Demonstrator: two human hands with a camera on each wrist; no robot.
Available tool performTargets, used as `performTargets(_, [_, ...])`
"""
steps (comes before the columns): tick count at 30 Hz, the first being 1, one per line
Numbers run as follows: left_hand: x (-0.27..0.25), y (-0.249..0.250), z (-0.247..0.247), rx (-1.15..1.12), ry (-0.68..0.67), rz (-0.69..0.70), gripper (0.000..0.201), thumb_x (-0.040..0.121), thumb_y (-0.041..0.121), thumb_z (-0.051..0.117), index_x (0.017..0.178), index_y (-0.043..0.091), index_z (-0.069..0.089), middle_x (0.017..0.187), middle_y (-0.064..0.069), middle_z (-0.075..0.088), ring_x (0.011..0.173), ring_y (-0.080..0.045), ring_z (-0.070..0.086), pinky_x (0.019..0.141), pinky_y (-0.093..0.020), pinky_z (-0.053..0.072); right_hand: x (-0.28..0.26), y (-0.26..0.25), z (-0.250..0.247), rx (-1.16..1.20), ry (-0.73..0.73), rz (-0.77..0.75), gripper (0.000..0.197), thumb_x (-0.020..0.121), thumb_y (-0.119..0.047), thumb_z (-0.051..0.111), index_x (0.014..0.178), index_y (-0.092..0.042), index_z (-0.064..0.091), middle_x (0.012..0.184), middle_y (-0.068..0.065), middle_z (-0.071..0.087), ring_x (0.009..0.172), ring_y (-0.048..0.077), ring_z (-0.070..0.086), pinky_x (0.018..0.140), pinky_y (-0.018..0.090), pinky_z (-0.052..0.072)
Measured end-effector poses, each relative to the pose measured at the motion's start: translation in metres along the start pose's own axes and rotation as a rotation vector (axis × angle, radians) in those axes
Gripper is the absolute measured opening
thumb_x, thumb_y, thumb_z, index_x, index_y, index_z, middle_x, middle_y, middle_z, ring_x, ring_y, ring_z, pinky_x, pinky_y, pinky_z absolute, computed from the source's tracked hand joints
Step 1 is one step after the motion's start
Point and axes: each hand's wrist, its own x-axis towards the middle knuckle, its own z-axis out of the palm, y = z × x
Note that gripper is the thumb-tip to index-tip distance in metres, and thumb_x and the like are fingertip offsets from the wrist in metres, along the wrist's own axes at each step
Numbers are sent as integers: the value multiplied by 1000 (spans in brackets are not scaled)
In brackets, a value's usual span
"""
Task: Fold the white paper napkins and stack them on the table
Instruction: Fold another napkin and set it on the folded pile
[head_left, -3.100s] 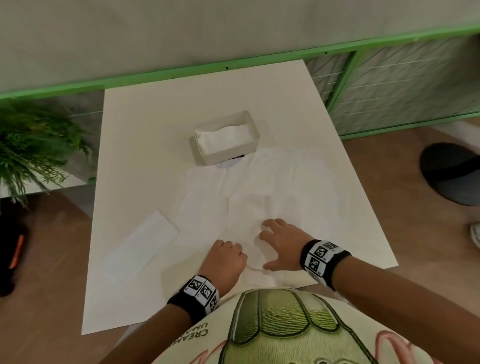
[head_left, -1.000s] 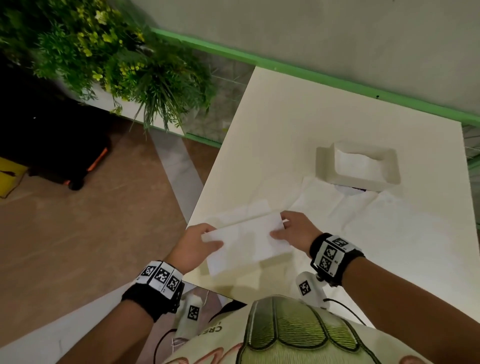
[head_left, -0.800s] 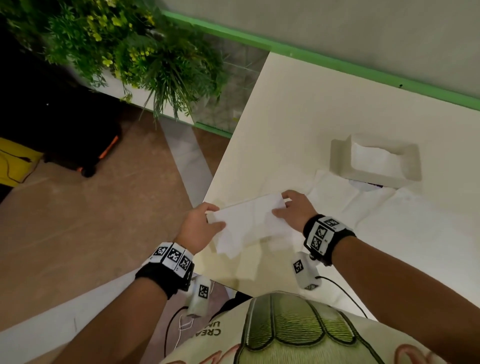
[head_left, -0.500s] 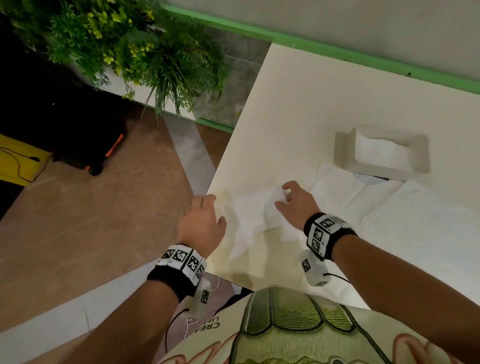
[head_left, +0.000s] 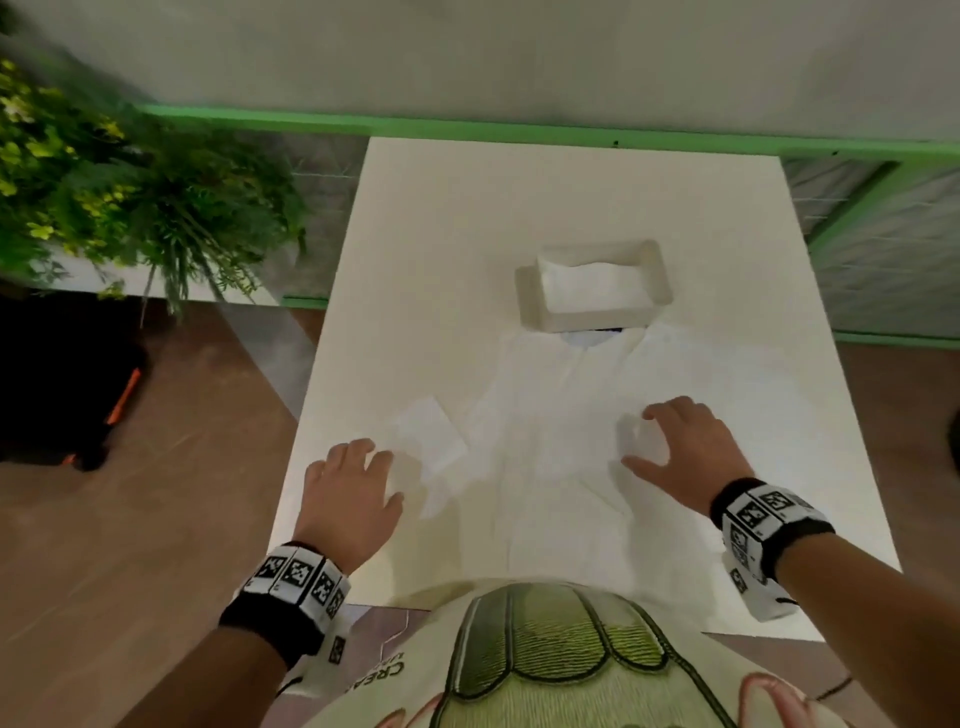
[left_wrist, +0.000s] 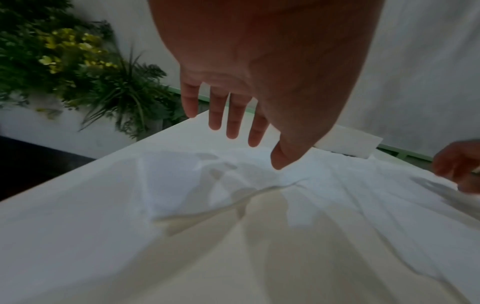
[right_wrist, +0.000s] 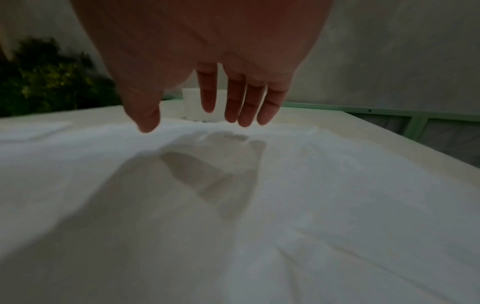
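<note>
Both hands hover over the worktop (head_left: 415, 218), fingers spread and holding nothing. The left hand (head_left: 350, 499) is beside the folded napkin (head_left: 428, 434); the right hand (head_left: 680, 452) is above the unfolded napkins (head_left: 545, 415) below the holder (head_left: 595, 291).

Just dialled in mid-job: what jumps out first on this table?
Two open hands hover over the white table: the left hand near its left edge, the right hand over the unfolded napkins spread across the middle. A folded napkin lies just ahead of the left hand's fingers. Further back stands a white napkin holder, and a leafy green plant sits off the table's left side.
</note>
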Motion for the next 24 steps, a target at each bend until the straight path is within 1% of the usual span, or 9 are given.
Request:
performTargets(2, [9,20,-7,3,22,26,48,81,44,72,123,21,66,130,-7,60,119,-29,56,92,-50,48,-10,15,6,-37,-155,-9,74,77,-61,73,135,-21,51,134,4,49,118,28,50,97,43,46])
performTargets(5, [18,59,-14,-7,19,88,46,78,43,75,117,20,69,122,-5,63,110,-29,60,86,-47,51,-17,31,16,28,-198,-48,62,84,-46,73,136,-19,53,142,4,45,126,27,45,103,40,44])
performTargets(9, [22,112,-15,-52,38,208,40,77,42,73,110,20,71,112,-2,65,100,-27,64,79,-43,53,-17,40,22,190,-54,-73,20,88,-12,68,108,-9,66,122,8,59,110,31,55,90,38,49])
performTargets(11, [23,137,-14,-95,52,250,39,77,43,65,108,21,70,110,1,64,99,-25,64,77,-43,53,-15,45,21,225,-10,-94,6,89,-5,62,94,-7,66,108,10,63,98,33,58,80,38,50])
performTargets(16, [25,179,-14,-165,77,317,40,80,44,53,108,22,70,109,4,63,98,-22,64,77,-42,54,-10,54,8,301,12,-118,8,92,-6,57,92,-7,65,92,8,63,88,31,58,74,36,47])
performTargets(17, [25,185,-15,-175,78,322,39,81,43,54,109,22,70,109,4,63,99,-22,64,78,-41,54,-11,57,7,315,45,-123,7,90,-8,61,95,-8,66,97,8,64,92,31,58,76,36,48])
performTargets(19, [25,193,-15,-192,76,325,37,81,41,56,110,22,69,110,4,63,99,-21,63,79,-42,54,-11,64,7,268,34,-119,26,87,-19,70,111,-11,66,114,8,63,103,31,56,84,40,49])
performTargets(22, [21,198,-14,-208,66,316,39,83,43,50,110,22,69,110,5,63,98,-20,63,77,-42,54,-10,72,8,137,-141,-60,55,85,-35,74,133,-16,55,134,5,48,119,29,47,98,42,46])
performTargets(24, [15,197,-13,-216,60,310,40,83,43,47,109,22,69,109,6,63,97,-20,63,77,-41,54,-9,74,12,115,-169,-62,45,87,-29,72,128,-14,58,130,5,48,118,29,46,97,41,46])
